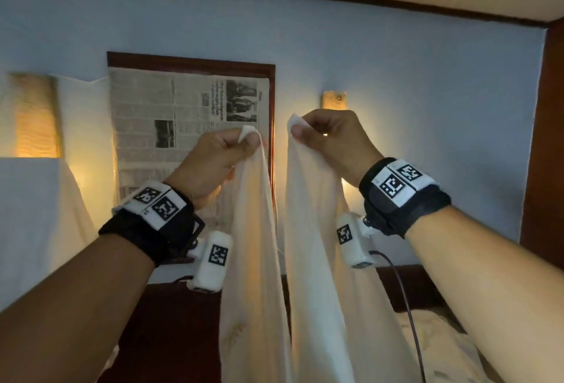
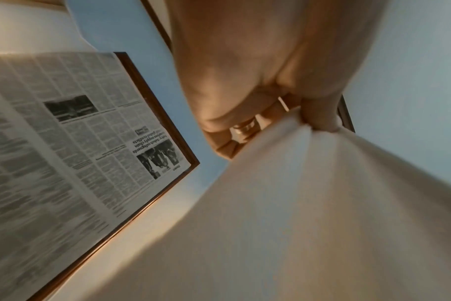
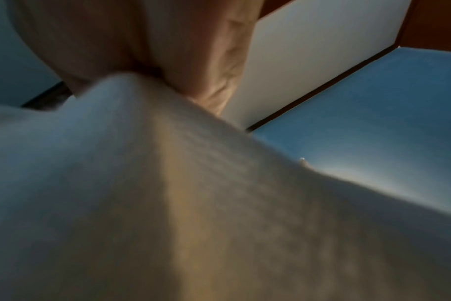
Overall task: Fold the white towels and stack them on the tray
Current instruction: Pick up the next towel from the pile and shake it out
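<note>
A white towel [image 1: 311, 260] hangs in the air in front of the blue wall, held up by two top corners. My left hand [image 1: 225, 150] pinches the left corner between thumb and curled fingers. My right hand [image 1: 323, 135] pinches the right corner the same way, a short gap apart. The cloth drops in two long folds past the bottom of the head view. In the left wrist view the towel [image 2: 309, 203] bunches under my fingers [image 2: 319, 118]. The right wrist view shows the towel [image 3: 168, 203] filling most of the picture below my hand [image 3: 142, 51]. No tray is in view.
A framed newspaper [image 1: 183, 126] hangs on the wall behind my left hand. Lit wall lamps [image 1: 36, 114] glow at left and behind my right hand [image 1: 334, 100]. A dark wooden headboard [image 1: 406, 285] and pale bedding [image 1: 442, 349] lie below right. A cable [image 1: 409, 306] trails from my right wrist.
</note>
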{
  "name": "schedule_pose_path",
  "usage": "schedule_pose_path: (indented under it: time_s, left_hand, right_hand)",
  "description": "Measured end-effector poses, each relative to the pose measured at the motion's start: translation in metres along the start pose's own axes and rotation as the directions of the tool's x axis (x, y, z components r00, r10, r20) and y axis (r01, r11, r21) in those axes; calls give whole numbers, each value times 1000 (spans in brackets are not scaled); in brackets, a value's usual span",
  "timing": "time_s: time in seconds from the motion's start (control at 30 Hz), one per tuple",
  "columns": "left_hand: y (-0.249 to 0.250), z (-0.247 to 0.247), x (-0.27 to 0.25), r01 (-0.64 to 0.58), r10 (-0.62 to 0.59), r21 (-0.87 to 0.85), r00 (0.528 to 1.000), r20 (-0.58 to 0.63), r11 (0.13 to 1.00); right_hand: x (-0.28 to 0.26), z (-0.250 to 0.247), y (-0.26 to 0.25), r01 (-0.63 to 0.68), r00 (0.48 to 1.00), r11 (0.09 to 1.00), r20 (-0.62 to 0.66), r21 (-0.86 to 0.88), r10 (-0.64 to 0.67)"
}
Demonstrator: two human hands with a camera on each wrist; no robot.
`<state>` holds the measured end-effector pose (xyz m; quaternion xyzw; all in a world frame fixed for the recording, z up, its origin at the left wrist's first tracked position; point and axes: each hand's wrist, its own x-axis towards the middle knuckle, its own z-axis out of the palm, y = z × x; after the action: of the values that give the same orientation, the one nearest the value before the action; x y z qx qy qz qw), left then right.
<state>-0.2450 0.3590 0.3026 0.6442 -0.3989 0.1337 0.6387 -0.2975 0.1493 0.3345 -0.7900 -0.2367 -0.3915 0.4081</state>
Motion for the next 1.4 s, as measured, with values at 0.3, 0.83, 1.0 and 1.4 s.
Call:
schedule_pose_path:
  time_s: [0.3,0.83,1.0,1.4]
  left_hand:
    - [8,15,25,-178,161,-210,983,-93,961]
    - [19,29,61,-319,305,-227,947,-96,920]
    - [12,26,67,-356,336,-105,927,-168,928]
    - [1,16,50,-298,324,142,922,-214,944]
  right_hand:
    - [18,11,-13,23,999,955,25,296,-32]
    - [39,9,-7,36,994,861,74,508,-85]
    - [37,4,-4,-138,946,814,317,564,-60]
    - [34,16,4,-104,981,863,195,495,6]
